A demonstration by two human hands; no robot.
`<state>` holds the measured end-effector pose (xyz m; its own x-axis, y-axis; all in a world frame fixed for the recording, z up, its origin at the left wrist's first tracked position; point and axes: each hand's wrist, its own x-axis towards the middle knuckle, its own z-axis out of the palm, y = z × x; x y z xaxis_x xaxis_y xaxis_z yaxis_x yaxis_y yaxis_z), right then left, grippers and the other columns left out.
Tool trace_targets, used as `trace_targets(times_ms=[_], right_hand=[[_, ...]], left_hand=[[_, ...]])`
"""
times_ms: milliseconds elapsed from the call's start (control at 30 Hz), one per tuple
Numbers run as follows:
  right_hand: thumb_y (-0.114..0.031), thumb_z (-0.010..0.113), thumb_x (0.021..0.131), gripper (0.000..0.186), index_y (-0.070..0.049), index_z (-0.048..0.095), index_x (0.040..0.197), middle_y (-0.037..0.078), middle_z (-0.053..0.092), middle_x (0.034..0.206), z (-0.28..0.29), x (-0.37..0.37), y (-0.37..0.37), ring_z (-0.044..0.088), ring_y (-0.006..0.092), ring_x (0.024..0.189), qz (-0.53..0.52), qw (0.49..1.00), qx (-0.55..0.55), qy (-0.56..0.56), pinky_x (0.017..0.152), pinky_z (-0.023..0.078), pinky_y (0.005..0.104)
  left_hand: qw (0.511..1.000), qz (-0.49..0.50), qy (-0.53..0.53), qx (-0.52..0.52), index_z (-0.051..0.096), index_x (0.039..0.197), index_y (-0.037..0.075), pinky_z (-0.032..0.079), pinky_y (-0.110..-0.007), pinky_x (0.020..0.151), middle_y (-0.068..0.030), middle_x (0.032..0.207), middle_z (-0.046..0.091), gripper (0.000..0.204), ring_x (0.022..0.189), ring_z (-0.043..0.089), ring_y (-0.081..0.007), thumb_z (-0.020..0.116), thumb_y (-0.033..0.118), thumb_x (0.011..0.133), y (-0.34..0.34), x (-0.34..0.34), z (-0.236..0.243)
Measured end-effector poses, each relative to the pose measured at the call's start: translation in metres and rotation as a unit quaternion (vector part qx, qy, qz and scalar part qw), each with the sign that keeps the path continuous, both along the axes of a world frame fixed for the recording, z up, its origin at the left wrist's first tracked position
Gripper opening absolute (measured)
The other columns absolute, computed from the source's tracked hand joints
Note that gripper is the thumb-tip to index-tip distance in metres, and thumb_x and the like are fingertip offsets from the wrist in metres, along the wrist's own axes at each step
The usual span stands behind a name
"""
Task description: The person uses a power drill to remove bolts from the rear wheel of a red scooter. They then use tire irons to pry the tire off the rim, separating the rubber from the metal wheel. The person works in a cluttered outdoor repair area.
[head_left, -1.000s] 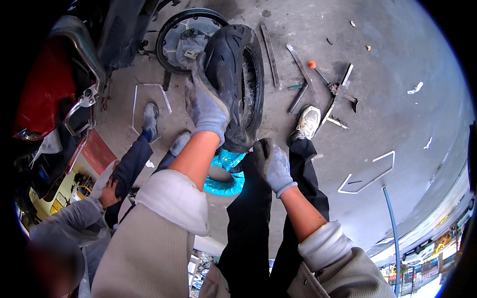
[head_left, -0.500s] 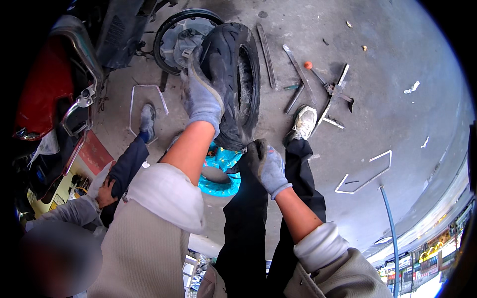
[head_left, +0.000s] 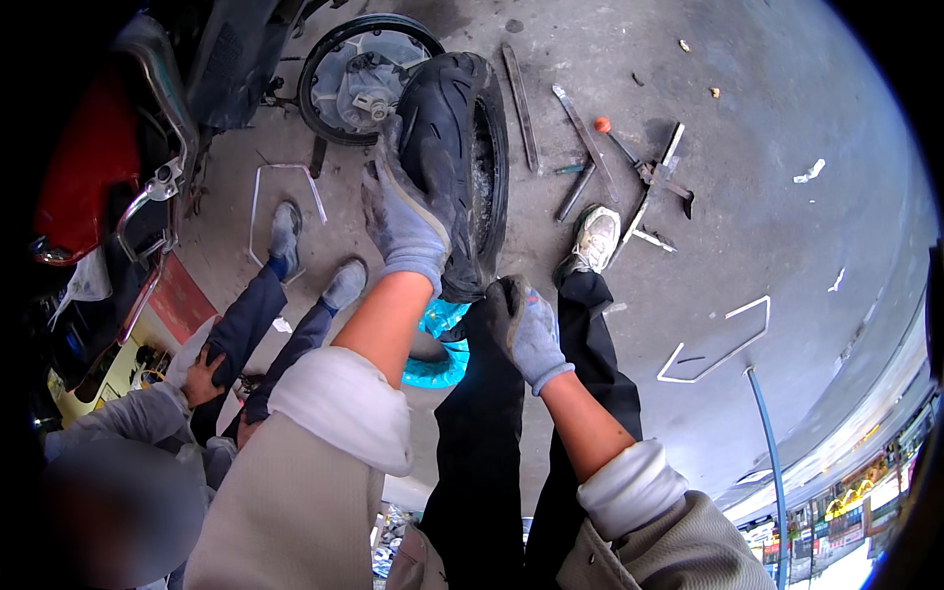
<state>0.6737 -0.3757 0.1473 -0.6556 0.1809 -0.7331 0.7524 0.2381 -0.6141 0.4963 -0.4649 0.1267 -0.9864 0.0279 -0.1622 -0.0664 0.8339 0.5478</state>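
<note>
A black motorcycle tire [head_left: 433, 147] stands on the floor in front of me, its opening facing right. My left hand [head_left: 405, 221], in a grey-blue glove with a dark coating, is closed against the tread on the tire's left side. Most of its fingertips are hidden. Just below the tire's near end, over my dark trouser leg, is my right hand [head_left: 528, 332] in a matching glove. Its fingers are curled in, and whatever they hold cannot be seen. Behind the tire lies a wheel rim [head_left: 329, 84] with a metal hub. A bright blue patterned ring-shaped thing [head_left: 440, 369] is partly covered by my arm.
Long flat metal bars [head_left: 521, 108] and a metal tool with an orange knob [head_left: 649, 172] lie right of the tire. A red motorcycle [head_left: 93, 167] stands at the left. Beside it sits another person, a hand [head_left: 204, 377] on the knee. A blue pole [head_left: 770, 457] rises at the lower right.
The tire has turned a little, showing more tread and less of its opening. My left hand has shifted slightly right and down with it. The other person's second shoe has come into view.
</note>
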Motion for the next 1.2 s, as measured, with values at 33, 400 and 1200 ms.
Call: trace_targets(times_ms=[33, 400, 1200], right_hand=[[-0.022, 0.055, 0.089, 0.02, -0.004, 0.062, 0.094, 0.023, 0.064, 0.088, 0.0, 0.002, 0.0, 0.06, 0.0436, 0.084, 0.002, 1.0, -0.002, 0.009, 0.07, 0.047, 0.0502], [-0.017, 0.057, 0.088, 0.019, -0.003, 0.062, 0.099, 0.02, 0.066, 0.091, -0.007, 0.023, 0.001, 0.063, 0.0393, 0.086, 0.019, 0.999, -0.004, -0.028, 0.072, 0.049, 0.0431], [-0.035, 0.06, 0.089, 0.033, -0.002, 0.059, 0.094, 0.023, 0.064, 0.082, 0.023, -0.003, 0.0, 0.061, 0.0419, 0.077, 0.039, 0.999, -0.022, 0.006, 0.065, 0.048, 0.0467]], left_hand=[[1.0, 0.0, -0.004, -0.024, 0.04, 0.141, 0.016, 0.037, -0.042, 0.103, -0.0206, 0.128, 0.049, 0.064, 0.12, 0.047, -0.037, 0.06, 0.042, 0.085, 0.001, 0.003, 0.002], [0.99, 0.072, -0.017, 0.123, 0.035, 0.139, 0.0, 0.029, -0.038, 0.109, -0.0195, 0.136, 0.044, 0.063, 0.126, 0.043, -0.0312, 0.058, 0.029, 0.088, 0.005, 0.054, 0.022], [0.999, -0.017, 0.006, 0.028, 0.039, 0.139, 0.006, 0.037, -0.041, 0.103, -0.0225, 0.133, 0.046, 0.065, 0.122, 0.048, -0.035, 0.063, 0.037, 0.087, 0.011, -0.013, -0.003]])
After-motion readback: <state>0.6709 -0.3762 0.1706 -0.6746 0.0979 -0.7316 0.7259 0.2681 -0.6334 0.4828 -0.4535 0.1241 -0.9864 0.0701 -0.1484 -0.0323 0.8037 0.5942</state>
